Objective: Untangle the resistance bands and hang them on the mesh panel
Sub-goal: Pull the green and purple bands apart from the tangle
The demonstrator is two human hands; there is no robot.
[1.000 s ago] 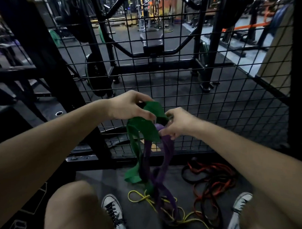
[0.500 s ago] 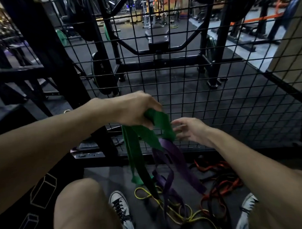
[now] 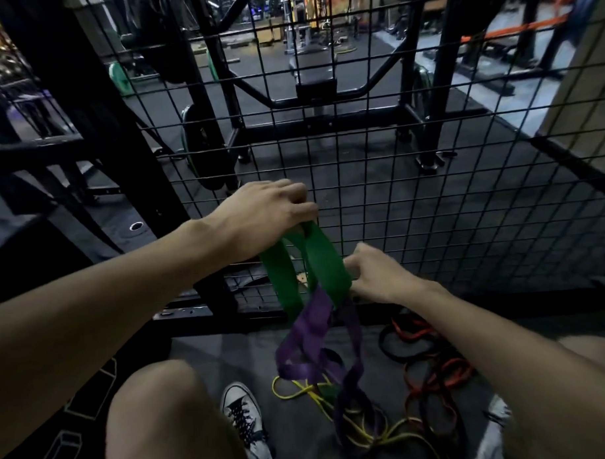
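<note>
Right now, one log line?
left hand: holds green band | right hand: grips green band | purple band: tangled, hanging | mesh panel: bare

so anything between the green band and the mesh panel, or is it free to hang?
No object sits between them: the green band, held up by the left hand, is right before the mesh panel. But the purple band is still looped through its lower end, trailing into the floor pile.

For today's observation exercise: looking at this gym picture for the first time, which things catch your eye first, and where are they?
In the middle, the left hand grips the top of a bright green band, while the right hand touches its right edge. A purple band hangs tangled from it, down to yellow bands and red and black bands on the floor. Behind stands the black mesh panel.
</note>
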